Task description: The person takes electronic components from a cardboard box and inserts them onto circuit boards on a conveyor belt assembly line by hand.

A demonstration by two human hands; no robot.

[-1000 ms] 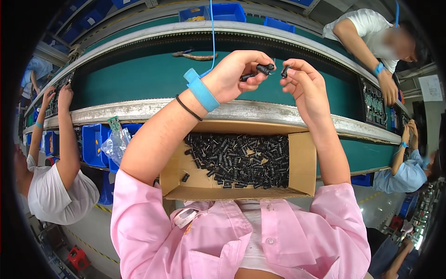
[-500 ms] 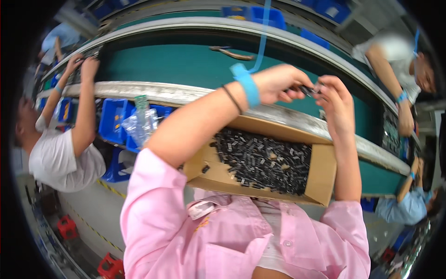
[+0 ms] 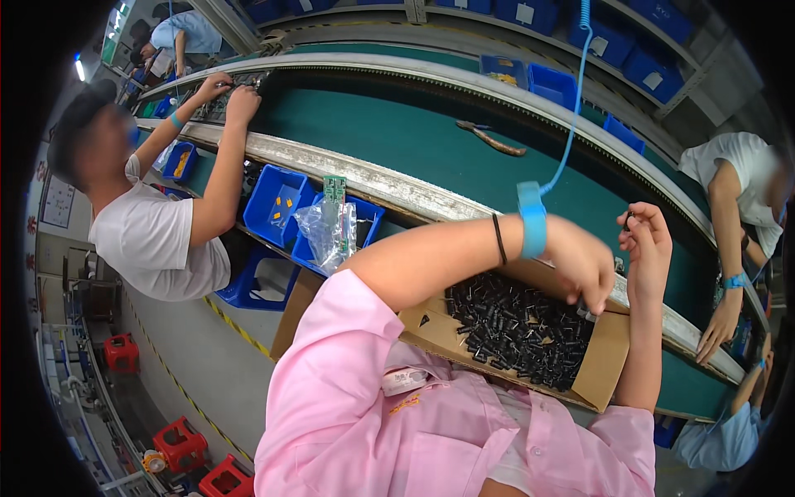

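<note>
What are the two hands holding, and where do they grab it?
The left hand reaches into the cardboard box of small black parts; its grip is hidden. The right hand pinches something tiny at its fingertips.

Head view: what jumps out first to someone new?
The cardboard box heaped with small black parts, in the person's lap at centre right, with the left hand reaching down into it. The right hand is raised just beside it. Behind runs a long green conveyor belt, where other people work at left and right.
</note>
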